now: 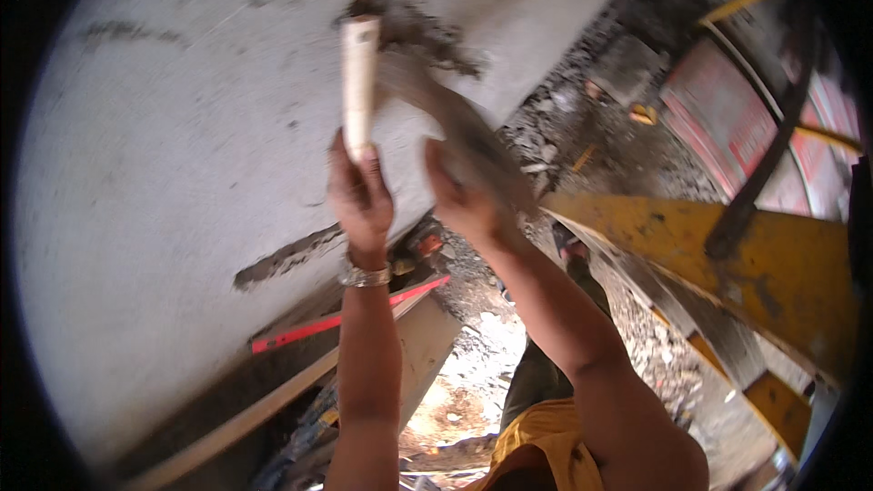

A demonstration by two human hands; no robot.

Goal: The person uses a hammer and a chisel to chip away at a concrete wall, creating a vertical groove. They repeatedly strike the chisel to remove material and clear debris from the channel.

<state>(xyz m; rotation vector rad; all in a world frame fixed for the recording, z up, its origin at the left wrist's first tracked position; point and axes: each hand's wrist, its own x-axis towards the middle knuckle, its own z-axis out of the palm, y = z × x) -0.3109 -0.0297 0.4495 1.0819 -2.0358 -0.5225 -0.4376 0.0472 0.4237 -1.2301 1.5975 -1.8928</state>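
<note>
A cream-white tube-like piece [358, 82], maybe a pipe, stands nearly upright before the wall, with a small dark mark near its top. My left hand [362, 205] is closed round its lower end; a metal band circles that wrist. To the right, my right hand [473, 209] is smeared by motion, its thumb pointing up. A long flat grey thing [468, 127], equally blurred, slants across behind that hand and seems to be in its grip; its kind cannot be made out. Behind the tube's top, the pale plastered wall [182, 164] has a dark, broken-out hole [400, 14].
A red straight bar [350, 315] and wooden boards [245, 423] lie along the wall's foot. On the right are a yellow-painted beam [727, 255], a dark curved bar [773, 145] and red-and-white sacks [727, 118]. Rubble [546, 132] covers the ground around my feet.
</note>
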